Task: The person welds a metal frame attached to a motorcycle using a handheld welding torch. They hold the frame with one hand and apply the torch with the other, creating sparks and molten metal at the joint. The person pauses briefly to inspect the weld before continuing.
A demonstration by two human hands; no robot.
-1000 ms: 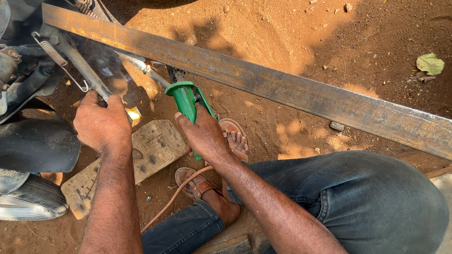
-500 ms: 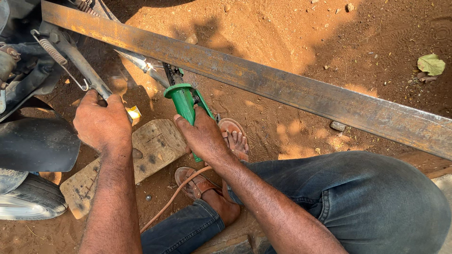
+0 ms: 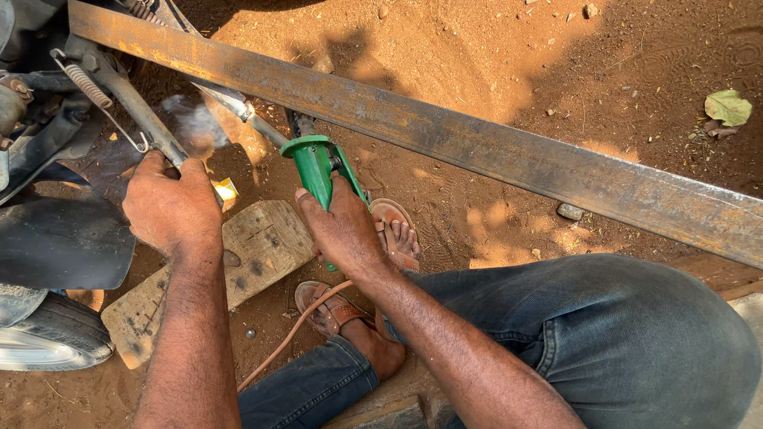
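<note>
Here, right hand (image 3: 343,230) grips smooth green handle (image 3: 318,168); left hand (image 3: 171,208) clasps steel rod (image 3: 135,111).

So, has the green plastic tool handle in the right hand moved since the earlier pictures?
No. The green plastic tool handle, held by the right hand, sits at the same spot just below the long rusty steel bar as before.

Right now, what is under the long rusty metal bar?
Under the long rusty metal bar lies reddish dirt ground and a small stone. The green tool's front end runs beneath it, so its tip is hidden.
</note>
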